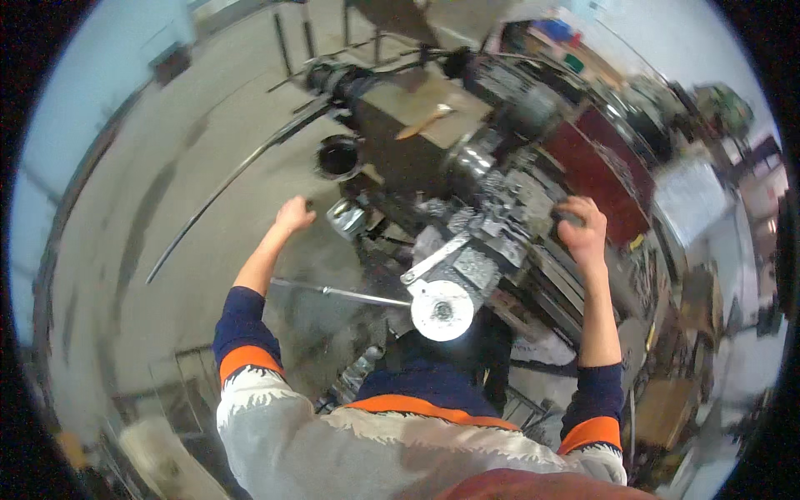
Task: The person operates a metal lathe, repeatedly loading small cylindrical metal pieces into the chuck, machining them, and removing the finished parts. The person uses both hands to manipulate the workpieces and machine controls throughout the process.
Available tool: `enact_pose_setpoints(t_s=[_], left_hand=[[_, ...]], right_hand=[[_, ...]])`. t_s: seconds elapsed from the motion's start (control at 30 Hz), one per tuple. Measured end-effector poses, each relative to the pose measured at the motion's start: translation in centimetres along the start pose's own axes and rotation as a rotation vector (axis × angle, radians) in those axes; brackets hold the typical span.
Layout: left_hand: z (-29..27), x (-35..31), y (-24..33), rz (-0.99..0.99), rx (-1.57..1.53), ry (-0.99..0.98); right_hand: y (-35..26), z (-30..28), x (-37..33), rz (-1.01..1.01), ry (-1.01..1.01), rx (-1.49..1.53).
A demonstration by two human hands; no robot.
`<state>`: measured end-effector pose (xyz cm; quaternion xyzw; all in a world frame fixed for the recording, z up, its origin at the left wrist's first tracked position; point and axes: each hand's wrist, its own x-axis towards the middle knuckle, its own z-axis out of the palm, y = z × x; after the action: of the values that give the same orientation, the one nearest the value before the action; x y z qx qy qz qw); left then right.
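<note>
A metal lathe [500, 218] covered in small chips stands in front of me. My left hand [293, 217] is closed in a fist left of the machine, near a shiny metal container [346, 218]; a small dark end shows at its fingers, too blurred to name. My right hand [583, 233] is curled closed at the right of the tool carriage, with something dark partly hidden under its fingers. Between my arms lie a round pale handwheel [442, 311], a long thin lever [346, 295] reaching left from it, and a flat wrench-like handle [435, 257] angled above it.
A dark round pipe opening [339, 157] sits by the headstock. A long metal bar [225, 187] slants across the floor at left. A wooden-handled brush [423, 122] lies on the machine top. A dark red panel [604, 167] and a pale sheet [690, 202] are at right.
</note>
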<state>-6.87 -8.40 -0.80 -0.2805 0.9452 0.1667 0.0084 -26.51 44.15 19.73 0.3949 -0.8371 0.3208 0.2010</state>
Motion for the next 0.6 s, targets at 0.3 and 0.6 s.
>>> enact_pose_setpoints(t_s=[0.3, 0.6], left_hand=[[6.9, 7.2, 6.1, 0.22, 0.392, -0.175], [4.5, 3.7, 3.0, 0.236, 0.273, -0.017]], right_hand=[[3.0, -13.3, -22.1, 0.767, 0.0, -0.309], [6.8, -22.1, -35.8, 1.077, 0.108, -0.544]])
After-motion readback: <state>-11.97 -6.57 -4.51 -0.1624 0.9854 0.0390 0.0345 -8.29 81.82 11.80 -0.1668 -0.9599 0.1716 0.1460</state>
